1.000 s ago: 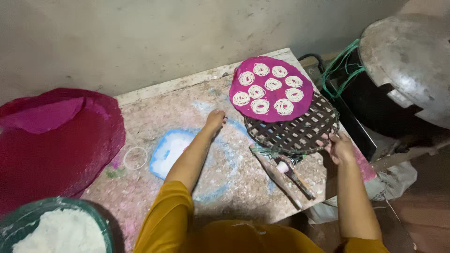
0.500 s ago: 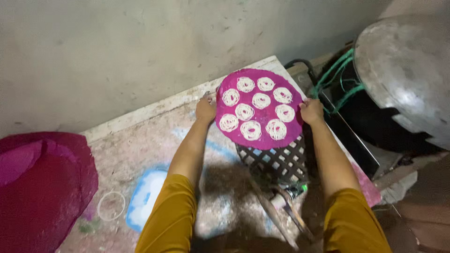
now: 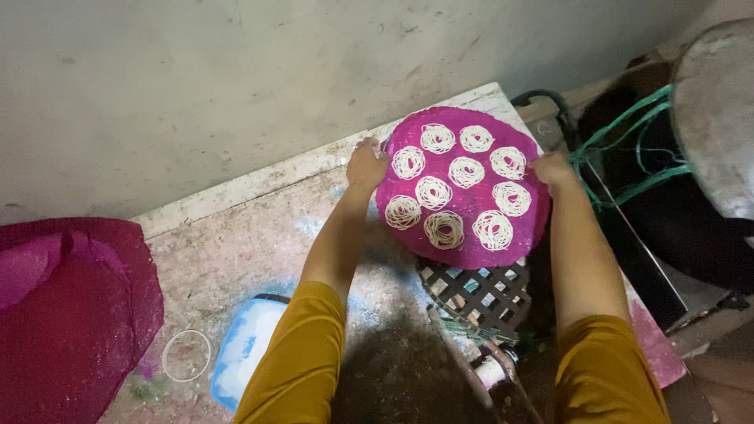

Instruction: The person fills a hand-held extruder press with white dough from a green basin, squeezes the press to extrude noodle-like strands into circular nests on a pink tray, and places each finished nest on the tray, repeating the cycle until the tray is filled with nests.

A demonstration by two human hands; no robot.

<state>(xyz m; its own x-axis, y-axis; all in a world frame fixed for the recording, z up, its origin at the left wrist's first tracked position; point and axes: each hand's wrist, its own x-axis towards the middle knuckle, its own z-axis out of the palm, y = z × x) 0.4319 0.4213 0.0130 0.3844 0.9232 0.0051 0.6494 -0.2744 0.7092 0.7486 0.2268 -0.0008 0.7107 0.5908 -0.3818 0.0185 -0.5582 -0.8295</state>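
Both hands grip the round magenta mat [image 3: 463, 192], 1 at each side edge, so it stays level and the 9 white noodle coils [image 3: 433, 191] on top don't slide. Left hand [image 3: 367, 163] is pinched on the left rim, fingers curled over the edge; right hand [image 3: 552, 169] is closed on the right rim, fingertips partly hidden under the mat. The mat sits toward the far right of the tabletop [image 3: 259, 235], lifted or just resting over a stack of dark lattice trays [image 3: 479, 294] at its near side; can't tell if it touches them.

Mat looks like thin woven or mesh plastic, flexible, slightly sagging at the near edge, dusted white. Coils are thin stringy spirals, soft and damp looking, set well apart from each other, probably so they don't stick. Trays are stiff criss-cross weave, dark brown, square-ish.

Tabletop is rough stone or concrete, stained pink, blue and white with flour. Near left lies a blue and white plastic lid [image 3: 247, 349], flat, and a thin clear ring [image 3: 187, 355] just beside it. Far left a heap of more magenta mats [image 3: 71, 314], limp and overlapping. At right a big grey metal lid [image 3: 719, 118] tied with green cord [image 3: 628, 137] over a dark pot. Sleeves are mustard yellow cloth
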